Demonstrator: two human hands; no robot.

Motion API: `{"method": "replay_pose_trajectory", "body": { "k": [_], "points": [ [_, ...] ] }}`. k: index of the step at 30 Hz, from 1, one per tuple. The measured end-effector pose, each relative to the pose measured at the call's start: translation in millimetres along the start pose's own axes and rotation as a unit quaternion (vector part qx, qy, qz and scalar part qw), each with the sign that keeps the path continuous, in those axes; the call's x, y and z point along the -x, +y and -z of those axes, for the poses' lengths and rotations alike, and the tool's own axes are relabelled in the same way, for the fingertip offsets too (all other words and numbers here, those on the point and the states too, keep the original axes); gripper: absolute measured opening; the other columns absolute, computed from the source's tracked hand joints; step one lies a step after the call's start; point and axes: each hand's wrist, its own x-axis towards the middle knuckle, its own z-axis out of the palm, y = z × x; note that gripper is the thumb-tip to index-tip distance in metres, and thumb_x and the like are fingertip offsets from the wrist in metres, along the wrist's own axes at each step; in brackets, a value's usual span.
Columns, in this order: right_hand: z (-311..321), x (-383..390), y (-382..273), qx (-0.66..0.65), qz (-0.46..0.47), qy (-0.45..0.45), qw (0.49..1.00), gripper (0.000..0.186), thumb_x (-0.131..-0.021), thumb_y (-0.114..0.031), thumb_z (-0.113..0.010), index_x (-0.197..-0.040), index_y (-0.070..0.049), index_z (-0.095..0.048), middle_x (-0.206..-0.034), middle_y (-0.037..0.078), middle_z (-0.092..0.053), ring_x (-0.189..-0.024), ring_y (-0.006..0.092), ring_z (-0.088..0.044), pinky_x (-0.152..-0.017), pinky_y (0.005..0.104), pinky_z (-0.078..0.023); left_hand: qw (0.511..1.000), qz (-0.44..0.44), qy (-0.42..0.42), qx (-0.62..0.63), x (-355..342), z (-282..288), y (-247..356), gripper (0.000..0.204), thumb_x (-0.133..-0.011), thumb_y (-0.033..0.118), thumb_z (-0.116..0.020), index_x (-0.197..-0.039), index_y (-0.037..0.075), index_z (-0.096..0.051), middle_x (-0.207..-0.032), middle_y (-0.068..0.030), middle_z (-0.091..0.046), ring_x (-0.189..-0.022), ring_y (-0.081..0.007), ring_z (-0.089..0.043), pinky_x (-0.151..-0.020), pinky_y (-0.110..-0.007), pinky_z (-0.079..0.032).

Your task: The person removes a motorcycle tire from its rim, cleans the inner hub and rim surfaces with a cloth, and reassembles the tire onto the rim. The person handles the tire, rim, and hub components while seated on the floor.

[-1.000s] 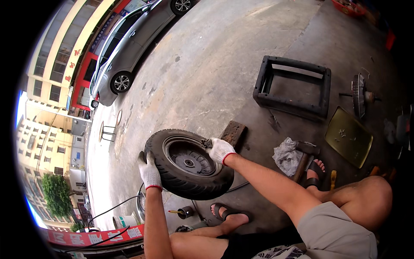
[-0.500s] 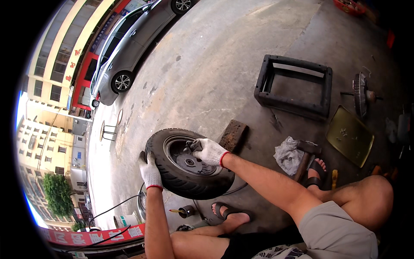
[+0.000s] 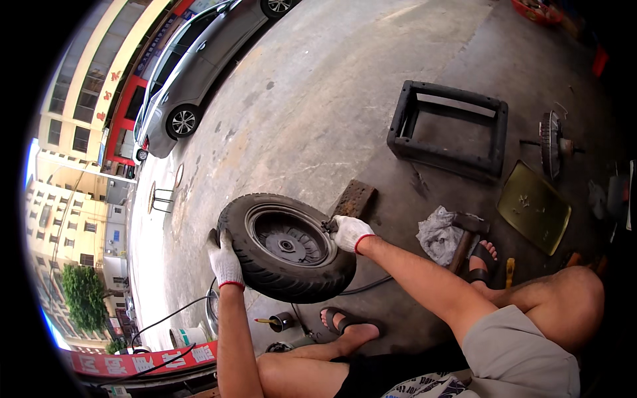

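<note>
A scooter-type wheel point(image 3: 286, 282) with a black treaded tyre and grey metal hub stands tilted in front of me, its hub side facing up. My left hand point(image 3: 224, 259), in a white knit glove with a red cuff, grips the tyre's left side. My right hand point(image 3: 350, 234), gloved alike, is closed at the wheel's right rim, by the tyre's inner edge. Between its fingers is a small dark, lumpy thing point(image 3: 328, 226) whose kind I cannot make out. A rusty brown block point(image 3: 358, 199) lies just beyond this hand.
A black square frame point(image 3: 451, 166) rests on the floor, far right. Nearer are a yellowish tray point(image 3: 535, 209) with small parts, a finned hub part point(image 3: 551, 144), a hammer point(image 3: 468, 240) and a crumpled white rag point(image 3: 438, 232). A tin with a brush point(image 3: 282, 322) stands near my foot. A grey car point(image 3: 199, 73) is parked far left.
My right hand has moved from over the hub to the wheel's right rim, carrying the dark thing. The hub now shows uncovered. My left hand keeps its place on the tyre.
</note>
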Motion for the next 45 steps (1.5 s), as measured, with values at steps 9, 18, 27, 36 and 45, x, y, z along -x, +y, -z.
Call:
{"method": "replay_pose_trajectory", "body": {
  "k": [9, 18, 27, 36, 45],
  "points": [
    [12, 5, -7, 0.016, 0.052, -0.083, 0.995, 0.036, -0.084, -0.026, -0.069, -0.111, -0.002, -0.069, -0.107, 0.020, -0.072, -0.101, 0.0304, -0.070, -0.089, 0.0379, -0.053, 1.000, -0.016, 0.004, -0.001, -4, 4, -11, 0.061, -0.100, 0.032, -0.059, -0.142, -0.010, -0.041, -0.142, -0.0254, -0.050, -0.129, -0.0318, -0.051, -0.109, -0.037, -0.039],
    [0, -17, -81, -0.091, 0.204, -0.042, 0.974, 0.042, -0.082, -0.029, -0.069, -0.114, -0.001, -0.064, -0.101, 0.028, -0.068, -0.105, 0.0419, -0.064, -0.089, 0.0465, -0.052, 1.000, -0.016, 0.006, 0.000, -5, -13, 1, 0.059, -0.099, 0.030, -0.059, -0.141, -0.008, -0.043, -0.141, -0.0249, -0.052, -0.130, -0.0339, -0.050, -0.109, -0.038, -0.038],
    [-23, -38, -101, -0.095, 0.199, 0.019, 0.975, 0.031, -0.082, -0.025, -0.065, -0.103, -0.002, -0.068, -0.096, 0.027, -0.069, -0.096, 0.0428, -0.066, -0.083, 0.0476, -0.053, 0.997, -0.023, 0.030, -0.065, 6, 1, 2, 0.059, -0.098, 0.030, -0.059, -0.141, -0.007, -0.044, -0.142, -0.0261, -0.050, -0.132, -0.0361, -0.048, -0.111, -0.039, -0.036],
    [-5, -53, -49, 0.020, -0.023, 0.065, 0.997, 0.037, -0.087, -0.032, -0.060, -0.115, -0.008, -0.067, -0.109, 0.024, -0.069, -0.106, 0.0401, -0.065, -0.091, 0.0455, -0.052, 0.996, -0.024, 0.031, -0.081, 2, 0, -3, 0.065, -0.096, 0.036, -0.059, -0.141, -0.009, -0.043, -0.142, -0.0280, -0.048, -0.133, -0.0378, -0.046, -0.112, -0.041, -0.035],
    [-1, -42, -15, -0.115, 0.163, -0.146, 0.969, 0.032, -0.084, -0.022, -0.068, -0.107, 0.000, -0.068, -0.103, 0.024, -0.070, -0.100, 0.0367, -0.068, -0.088, 0.0406, -0.053, 0.993, -0.023, 0.027, -0.112, 4, -8, 11, 0.065, -0.097, 0.038, -0.056, -0.142, -0.006, -0.043, -0.141, -0.0297, -0.048, -0.133, -0.0415, -0.045, -0.112, -0.043, -0.035]
  ]
}}
